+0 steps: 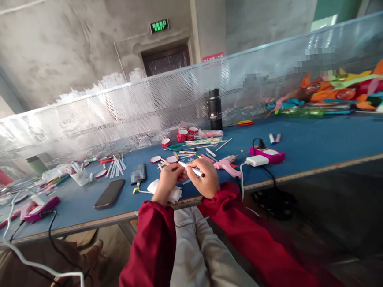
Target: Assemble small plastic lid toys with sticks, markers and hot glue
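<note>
My two hands meet at the near edge of a blue worktable [311, 145], both in dark red sleeves. A white stick with a dark tip [192, 170] lies across my right hand [205, 181], whose fingers are closed round it. My left hand [168, 180] is closed too and pinches the stick's far end between thumb and fingers. Under my left wrist sits a white folded cloth or pad [164, 190]. Just beyond my hands lie several white sticks [192, 152] and red round pieces [171, 159].
A pink glue gun [228, 165], a white charger [257, 160] and a pink box [268, 154] lie right of my hands. A black phone [109, 193] lies left. A black flask [214, 109] stands by the perforated metal screen [125, 109]. Colourful items [340, 92] pile up far right.
</note>
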{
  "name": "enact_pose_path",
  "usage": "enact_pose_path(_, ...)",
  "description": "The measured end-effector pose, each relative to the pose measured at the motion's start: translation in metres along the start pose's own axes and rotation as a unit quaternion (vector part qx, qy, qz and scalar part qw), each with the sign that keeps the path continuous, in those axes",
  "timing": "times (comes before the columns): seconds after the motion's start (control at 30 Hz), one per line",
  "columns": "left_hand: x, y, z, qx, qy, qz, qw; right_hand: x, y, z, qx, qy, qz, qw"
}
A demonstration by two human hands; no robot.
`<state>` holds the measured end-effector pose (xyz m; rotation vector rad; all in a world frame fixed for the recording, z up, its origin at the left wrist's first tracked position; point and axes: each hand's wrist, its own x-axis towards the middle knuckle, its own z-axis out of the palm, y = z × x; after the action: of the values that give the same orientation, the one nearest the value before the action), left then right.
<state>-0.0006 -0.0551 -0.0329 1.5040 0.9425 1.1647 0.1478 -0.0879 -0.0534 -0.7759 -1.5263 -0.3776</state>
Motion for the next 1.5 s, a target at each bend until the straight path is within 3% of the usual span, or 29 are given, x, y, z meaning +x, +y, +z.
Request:
enact_pose_path(0.17,0.0008,-0.0007,-0.0004,0.002,-0.001,-0.007,1.000,-0.0016,0.0020,0.0011,-0.008,0.018,0.020,1.000)
enact_pose_path(0.63,-0.0001,-0.0001,-0.0001,0.006,0.000,0.002,1.000,-0.0004,0.0001,0.0000,0.008,-0.009,0.009,1.000)
enact_pose_path(0.8,-0.0002,0.0001,0.0002,0.003,-0.001,-0.008,1.000,-0.0011,0.0011,0.0002,-0.005,0.013,0.023,1.000)
enact_pose_path(1.5,-0.0001,-0.0003,0.0001,-0.002,0.000,-0.002,1.000,-0.0009,0.0007,-0.0001,-0.001,-0.006,0.019,1.000)
